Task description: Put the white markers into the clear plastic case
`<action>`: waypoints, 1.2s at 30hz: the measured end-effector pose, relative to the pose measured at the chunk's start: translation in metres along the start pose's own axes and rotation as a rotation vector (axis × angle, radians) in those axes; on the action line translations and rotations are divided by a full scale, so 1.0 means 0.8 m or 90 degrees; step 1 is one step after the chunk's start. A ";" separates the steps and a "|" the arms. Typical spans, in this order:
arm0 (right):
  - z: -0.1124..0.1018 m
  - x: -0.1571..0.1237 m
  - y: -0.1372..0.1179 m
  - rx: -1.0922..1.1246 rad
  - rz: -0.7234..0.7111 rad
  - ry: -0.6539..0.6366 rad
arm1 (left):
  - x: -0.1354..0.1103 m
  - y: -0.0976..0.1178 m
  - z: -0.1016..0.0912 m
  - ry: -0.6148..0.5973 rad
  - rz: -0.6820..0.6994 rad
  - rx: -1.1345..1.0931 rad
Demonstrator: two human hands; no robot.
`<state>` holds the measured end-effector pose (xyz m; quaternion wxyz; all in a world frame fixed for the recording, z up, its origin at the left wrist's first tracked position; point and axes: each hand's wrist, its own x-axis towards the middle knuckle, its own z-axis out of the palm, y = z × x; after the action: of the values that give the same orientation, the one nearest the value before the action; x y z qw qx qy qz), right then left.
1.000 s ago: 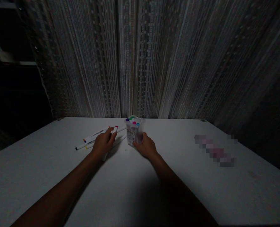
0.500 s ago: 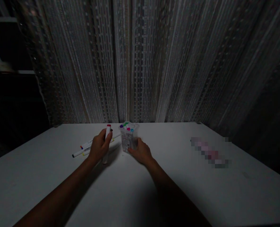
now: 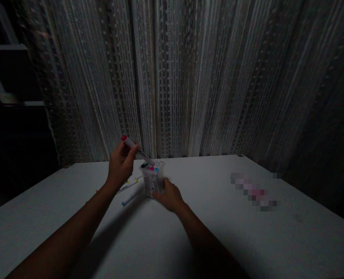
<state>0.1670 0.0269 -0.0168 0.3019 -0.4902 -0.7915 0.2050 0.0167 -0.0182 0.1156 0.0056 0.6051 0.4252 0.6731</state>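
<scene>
My left hand (image 3: 121, 161) pinches a white marker (image 3: 130, 143) with a red cap, tilted so that its lower end is at the mouth of a clear plastic container (image 3: 155, 185). Whether that end is inside the rim or just above it I cannot tell. Several markers stand in the container, with pink, light blue and dark caps showing on top. Wrapped round the container's lower right side is my right hand (image 3: 171, 195). Loose markers lie left of it: a light-blue-capped marker (image 3: 127, 200) and a yellow-tipped marker (image 3: 130, 185); others are partly hidden behind my left hand and forearm.
Everything stands on a white table (image 3: 218, 228). A blurred-out pinkish item (image 3: 253, 190) lies at the right. Behind the far edge hangs a grey patterned curtain (image 3: 172, 77), and a dark shelf-like frame (image 3: 12, 77) is at the far left.
My left hand has risen and tipped the red-capped marker from upright over to the container's mouth. A light-blue-capped marker on the table now shows. My right hand still holds the container.
</scene>
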 end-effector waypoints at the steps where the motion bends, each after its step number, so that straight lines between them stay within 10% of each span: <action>1: 0.001 0.000 0.001 0.001 -0.003 0.003 | -0.001 -0.007 0.000 -0.009 -0.005 0.007; 15: -0.004 -0.002 -0.005 0.027 0.001 -0.020 | 0.001 -0.040 0.010 -0.323 -0.096 0.217; 36: -0.001 -0.002 -0.003 0.026 -0.005 -0.026 | -0.027 -0.070 0.006 -0.253 -0.033 0.268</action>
<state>0.1667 0.0247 -0.0149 0.2965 -0.4763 -0.7951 0.2302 -0.0024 0.0090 0.0655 -0.0193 0.7020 0.5613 0.4379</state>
